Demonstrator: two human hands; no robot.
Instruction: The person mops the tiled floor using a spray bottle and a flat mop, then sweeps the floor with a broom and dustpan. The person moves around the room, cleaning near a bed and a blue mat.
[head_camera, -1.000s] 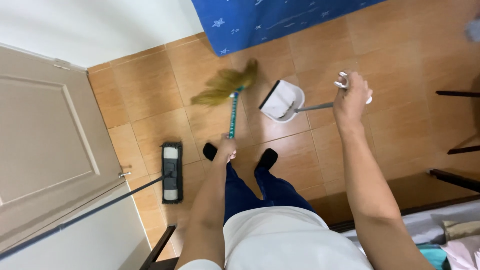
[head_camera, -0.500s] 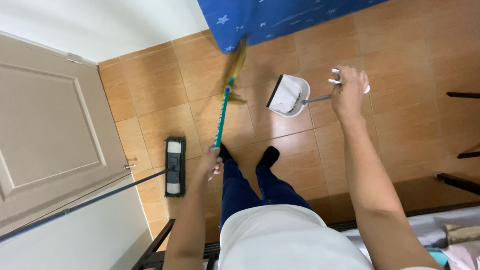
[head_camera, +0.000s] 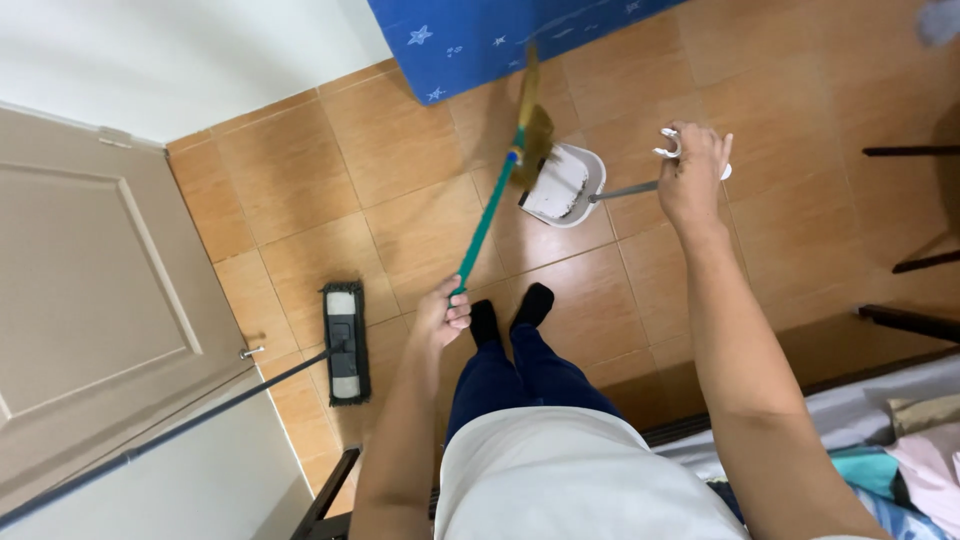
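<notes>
left hand (head_camera: 442, 315): grip wrapped tight round the teal handle of the broom (head_camera: 492, 205), low down near 6 o'clock of the stick; bristles sit up at 12, right against the dustpan lip

right hand (head_camera: 692, 172): grip closed on the top loop of the dustpan (head_camera: 562, 185) handle, out at 3 o'clock from the pan; the white pan rests on the floor tiles (head_camera: 400, 215), mouth facing the bristles

doing it well: imo keep the pan lip flat to the tile and pull the bristles in short strokes straight into the mouth, otherwise dust will probably slip under the edge

feet: socks (head_camera: 510, 310) planted just behind the pan at 6, so not much room to draw the stick back

edges: blue star-print sheet (head_camera: 500, 35) hangs close at 12, bristles overlap it in view; can't tell if they touch

left side: flat mop (head_camera: 345, 340) lies at 9 o'clock, its pole running toward the door (head_camera: 90, 300); near enough to clip with a wide sweep

right side: dark furniture legs (head_camera: 905, 150) at 3, bed edge (head_camera: 900, 400) at 5

open room: the bare tiles between 10 and 11 look like the freest patch
</notes>
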